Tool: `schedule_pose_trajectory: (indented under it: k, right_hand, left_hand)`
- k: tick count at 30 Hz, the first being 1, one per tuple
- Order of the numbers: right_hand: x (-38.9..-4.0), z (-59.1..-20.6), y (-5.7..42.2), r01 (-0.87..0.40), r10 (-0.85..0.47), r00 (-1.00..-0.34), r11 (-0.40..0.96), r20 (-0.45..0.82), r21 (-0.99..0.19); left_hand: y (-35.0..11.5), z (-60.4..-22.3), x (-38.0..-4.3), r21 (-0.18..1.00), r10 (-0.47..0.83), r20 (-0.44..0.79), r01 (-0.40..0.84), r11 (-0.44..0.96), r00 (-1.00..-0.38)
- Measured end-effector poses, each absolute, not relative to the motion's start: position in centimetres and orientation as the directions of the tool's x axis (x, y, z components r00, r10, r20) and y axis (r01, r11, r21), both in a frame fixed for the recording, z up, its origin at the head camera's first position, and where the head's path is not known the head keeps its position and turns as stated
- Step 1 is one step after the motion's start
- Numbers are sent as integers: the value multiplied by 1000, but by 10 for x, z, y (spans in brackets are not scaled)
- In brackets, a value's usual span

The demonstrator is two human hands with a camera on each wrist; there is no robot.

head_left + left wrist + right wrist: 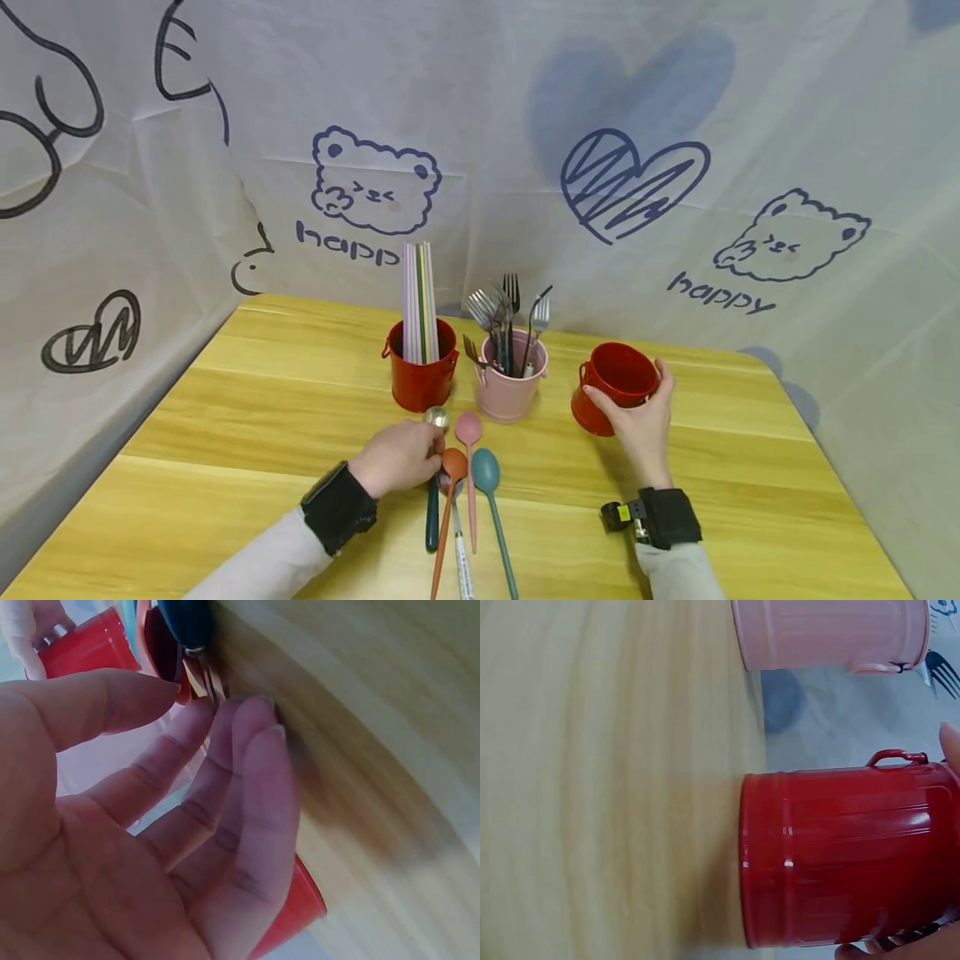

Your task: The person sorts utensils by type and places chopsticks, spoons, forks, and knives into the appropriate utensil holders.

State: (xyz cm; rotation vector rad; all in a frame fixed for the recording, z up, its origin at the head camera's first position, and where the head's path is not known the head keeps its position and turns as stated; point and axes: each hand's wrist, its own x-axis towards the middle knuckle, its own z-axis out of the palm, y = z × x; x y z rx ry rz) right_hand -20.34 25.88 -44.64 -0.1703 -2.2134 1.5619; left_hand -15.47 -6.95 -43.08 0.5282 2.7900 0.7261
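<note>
My left hand is low over the spoons, thumb and fingertips pinching the neck of a metal spoon with a dark teal handle. Its round bowl shows beyond the fingers, which hide the neck in the head view. Close by lie an orange spoon, a pink spoon, a teal spoon and a metal spoon with a white patterned handle. On the right, my right hand grips a red bucket near its rim, thumb in front; nothing shows inside it.
A red bucket holding upright straws stands at the back of the wooden table. Beside it is a pink bucket full of forks. White cloth with drawings hangs behind.
</note>
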Motion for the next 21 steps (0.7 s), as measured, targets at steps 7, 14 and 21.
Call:
schedule_pose_trajectory:
  k: [7, 14, 21]
  right_hand:
    - [-209, -455, 262, -123, 358, -894, 384, 270, -915]
    - [-210, -454, 263, -127, 333, -903, 401, 274, -907]
    - [-208, -455, 260, -124, 321, -909, 396, 264, -910]
  left_hand:
    - [-67, -433, -157, 512, 419, -125, 303, 804, -899]
    - [-67, -433, -161, 525, 439, -126, 316, 790, -889]
    - [-69, -437, -164, 517, 436, -105, 325, 792, -894]
